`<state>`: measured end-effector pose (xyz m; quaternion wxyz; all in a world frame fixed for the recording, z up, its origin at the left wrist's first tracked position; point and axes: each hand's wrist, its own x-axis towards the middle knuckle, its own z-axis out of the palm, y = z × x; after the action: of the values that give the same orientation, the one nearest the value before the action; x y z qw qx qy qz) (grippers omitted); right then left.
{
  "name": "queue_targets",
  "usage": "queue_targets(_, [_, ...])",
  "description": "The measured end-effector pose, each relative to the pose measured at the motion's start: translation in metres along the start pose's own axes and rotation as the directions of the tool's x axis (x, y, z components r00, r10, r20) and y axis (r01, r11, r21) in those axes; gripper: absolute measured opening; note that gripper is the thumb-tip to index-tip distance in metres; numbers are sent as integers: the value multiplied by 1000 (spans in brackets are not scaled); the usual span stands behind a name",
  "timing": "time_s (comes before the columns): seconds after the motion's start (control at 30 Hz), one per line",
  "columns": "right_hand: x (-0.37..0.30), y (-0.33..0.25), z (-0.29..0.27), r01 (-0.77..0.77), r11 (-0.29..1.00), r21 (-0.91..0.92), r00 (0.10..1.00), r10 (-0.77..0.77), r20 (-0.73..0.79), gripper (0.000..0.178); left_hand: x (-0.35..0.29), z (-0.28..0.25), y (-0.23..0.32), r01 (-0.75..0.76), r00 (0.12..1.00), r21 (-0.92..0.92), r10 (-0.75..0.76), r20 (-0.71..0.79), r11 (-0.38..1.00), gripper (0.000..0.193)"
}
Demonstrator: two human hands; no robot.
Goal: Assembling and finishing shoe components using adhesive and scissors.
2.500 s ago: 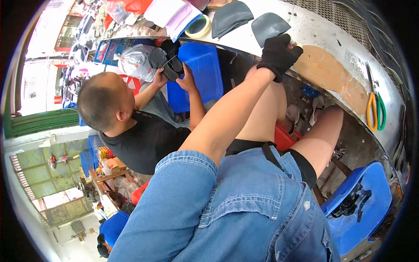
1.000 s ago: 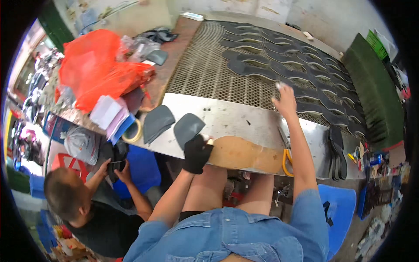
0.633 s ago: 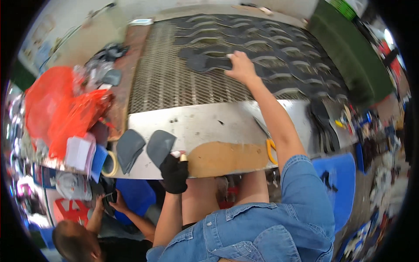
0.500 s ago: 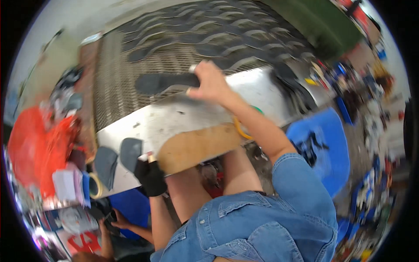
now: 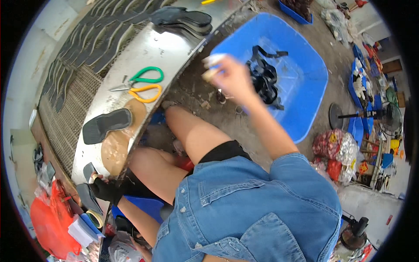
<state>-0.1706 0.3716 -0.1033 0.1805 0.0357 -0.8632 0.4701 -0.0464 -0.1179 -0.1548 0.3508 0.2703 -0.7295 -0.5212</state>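
My right hand (image 5: 231, 77), blurred by motion, is over the floor at the near left rim of a blue tub (image 5: 301, 94). White coverings show on its fingertips, and whether it holds anything is unclear. Inside the tub lie black sandal straps (image 5: 265, 81). My left hand (image 5: 106, 188), in a black fingerless glove, is at the table's near edge, its fingers curled at the end of a grey shoe sole (image 5: 88, 171). Another grey sole (image 5: 89, 197) lies beside that hand. A dark sole (image 5: 106, 125) rests across a tan board (image 5: 114, 153) on the table.
Scissors (image 5: 140, 84) with green and orange handles lie on the metal tabletop (image 5: 159, 52). Stacked dark soles (image 5: 185, 19) sit at its far end. Rows of soles cover a mesh belt (image 5: 76, 102). A red bag (image 5: 54, 218) and tape roll (image 5: 94, 219) are at left.
The view has swung right. My right hand has left the dark sole on the mesh and moved to the tub; a dark sole now lies on the tan board. My left hand remains by the grey soles.
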Motion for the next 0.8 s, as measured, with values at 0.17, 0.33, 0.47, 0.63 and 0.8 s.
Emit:
queue_targets(0.17, [-57, 220, -151, -633, 646, -426, 753, 388, -531, 32, -18, 20, 28, -68, 992, -79, 76, 102, 995, 23])
queue_targets(0.33, [-66, 245, -118, -626, 690, -364, 768, 463, -443, 25, -52, 48, 43, -43, 982, -90, 58, 178, 995, 23])
queue_targets(0.47, [-32, 232, -81, -171, 802, -572, 985, 138, -101, 23, -92, 74, 62, 72, 965, -133, -36, 259, 989, 16])
queue_targets(0.63, [-9, 241, -73, -131, 500, -856, 892, 436, 118, 31, -107, 77, 67, 94, 944, -86, -61, 324, 992, 13])
queue_targets(0.8, [11, 169, -125, -332, 882, -335, 883, 415, 218, 25, -123, 99, 80, 180, 758, 22, -153, 634, 983, 17])
